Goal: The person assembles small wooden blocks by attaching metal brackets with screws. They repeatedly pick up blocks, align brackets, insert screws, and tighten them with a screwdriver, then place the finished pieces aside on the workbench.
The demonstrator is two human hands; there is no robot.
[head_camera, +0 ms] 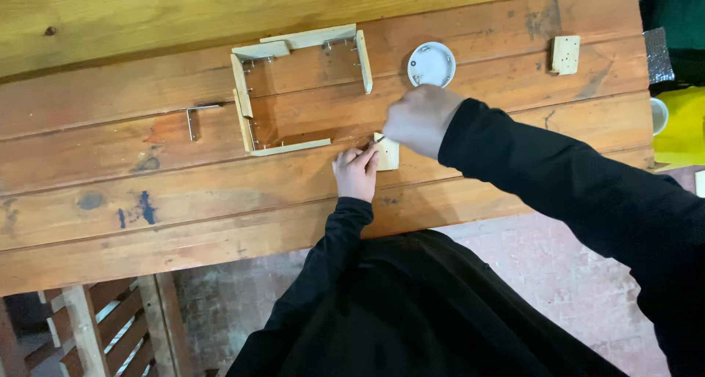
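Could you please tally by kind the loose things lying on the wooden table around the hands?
Small wooden blocks: 2, one under the hands, one far right
Open wooden frame: 1
White round lid: 1
Metal bracket: 1
Total: 5
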